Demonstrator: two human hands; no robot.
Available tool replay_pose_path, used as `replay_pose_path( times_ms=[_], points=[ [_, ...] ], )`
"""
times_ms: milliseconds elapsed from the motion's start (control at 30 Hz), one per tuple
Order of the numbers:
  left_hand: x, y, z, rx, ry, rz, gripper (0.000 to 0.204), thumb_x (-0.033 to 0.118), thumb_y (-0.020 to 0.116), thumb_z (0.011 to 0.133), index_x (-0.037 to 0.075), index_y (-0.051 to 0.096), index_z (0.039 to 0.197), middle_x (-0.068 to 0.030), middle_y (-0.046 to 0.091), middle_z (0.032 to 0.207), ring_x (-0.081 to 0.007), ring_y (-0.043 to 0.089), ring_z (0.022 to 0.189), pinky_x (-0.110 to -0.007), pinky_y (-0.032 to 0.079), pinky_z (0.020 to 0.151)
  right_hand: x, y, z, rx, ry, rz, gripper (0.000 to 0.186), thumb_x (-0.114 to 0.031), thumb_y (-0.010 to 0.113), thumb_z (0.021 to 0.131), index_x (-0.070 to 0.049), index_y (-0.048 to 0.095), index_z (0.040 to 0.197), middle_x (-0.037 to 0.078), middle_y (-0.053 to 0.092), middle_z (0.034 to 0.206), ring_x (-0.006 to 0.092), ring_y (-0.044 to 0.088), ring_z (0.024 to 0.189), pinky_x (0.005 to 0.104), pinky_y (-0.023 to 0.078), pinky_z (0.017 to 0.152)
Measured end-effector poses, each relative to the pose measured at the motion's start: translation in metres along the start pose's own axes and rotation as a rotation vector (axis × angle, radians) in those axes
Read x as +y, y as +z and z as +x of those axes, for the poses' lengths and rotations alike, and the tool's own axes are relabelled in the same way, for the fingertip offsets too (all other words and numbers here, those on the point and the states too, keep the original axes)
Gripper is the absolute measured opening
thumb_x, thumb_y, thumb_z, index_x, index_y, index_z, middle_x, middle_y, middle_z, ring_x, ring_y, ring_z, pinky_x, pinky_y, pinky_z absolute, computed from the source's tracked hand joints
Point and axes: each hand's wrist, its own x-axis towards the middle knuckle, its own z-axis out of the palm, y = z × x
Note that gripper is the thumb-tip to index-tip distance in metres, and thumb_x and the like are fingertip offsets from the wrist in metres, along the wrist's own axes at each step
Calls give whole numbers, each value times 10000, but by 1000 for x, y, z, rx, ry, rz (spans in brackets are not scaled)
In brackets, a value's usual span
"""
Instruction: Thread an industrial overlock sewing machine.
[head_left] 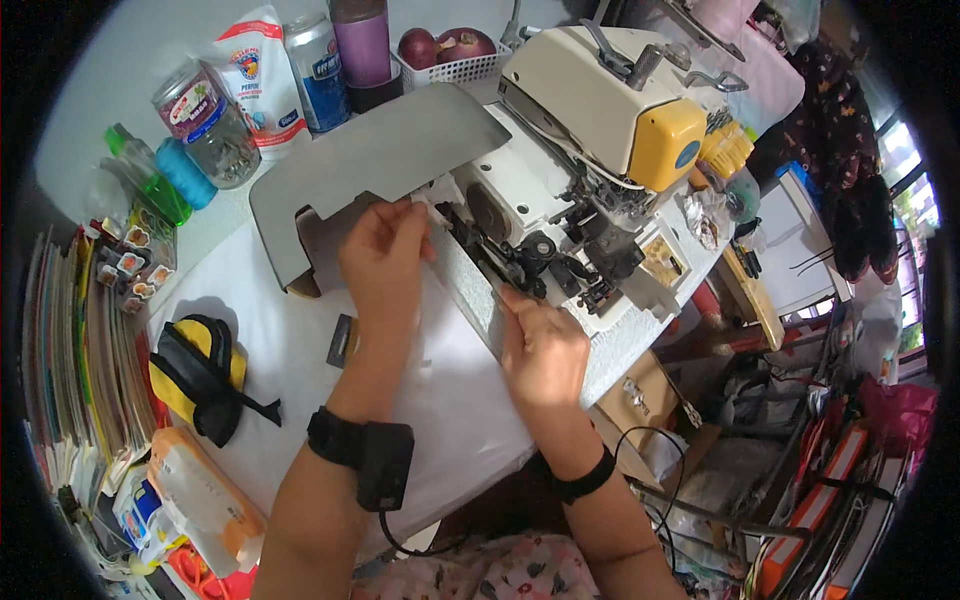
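A cream industrial sewing machine [570, 95] with a yellow end cover [665, 145] stands at the far right of the table. Its lower front is open, and the dark metal mechanism [540, 255] shows. A grey metal cover plate [350, 150] lies swung out to its left. My left hand [385, 255] is at the mechanism's left end beside the plate's cut-out, its thumb and fingers pinched together; anything between them is too small to tell. My right hand [545, 350] is curled at the machine's front edge, fingertips against the lower metal parts; what it grips is hidden.
A black and yellow pouch [200, 375] and a small dark flat piece [342, 340] lie on the white table sheet [440, 420]. Behind stand a jar [205, 125], a can [318, 75] and a white basket [470, 68] of onions. Stacked papers [90, 370] line the left edge.
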Motion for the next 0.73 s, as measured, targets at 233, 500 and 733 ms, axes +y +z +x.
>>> replay_pose_path(
  times_ms=[233,500,733],
  points=[
    [1,-2,1,-30,-3,104,126,143,653,904,18,641,919,-22,607,774,-102,552,673,-247,449,611,2,0,-1,-11,16,32,201,28,688,785,-48,728,967,169,697,808,337,661,684,383,544,638],
    [-11,-6,6,-46,16,19,121,144,657,912,28,644,942,-8,610,776,-88,557,670,-235,457,609,3,-3,-2,11,-4,74,201,25,691,783,-40,720,970,159,694,814,327,656,676,383,540,650],
    [-18,-10,8,-79,-6,-1,135,151,662,910,29,652,965,-21,636,809,-101,583,695,-239,483,636,-1,-15,-4,-14,0,4,183,5,704,775,-32,708,954,147,676,791,321,641,657,382,522,619]
  ],
)
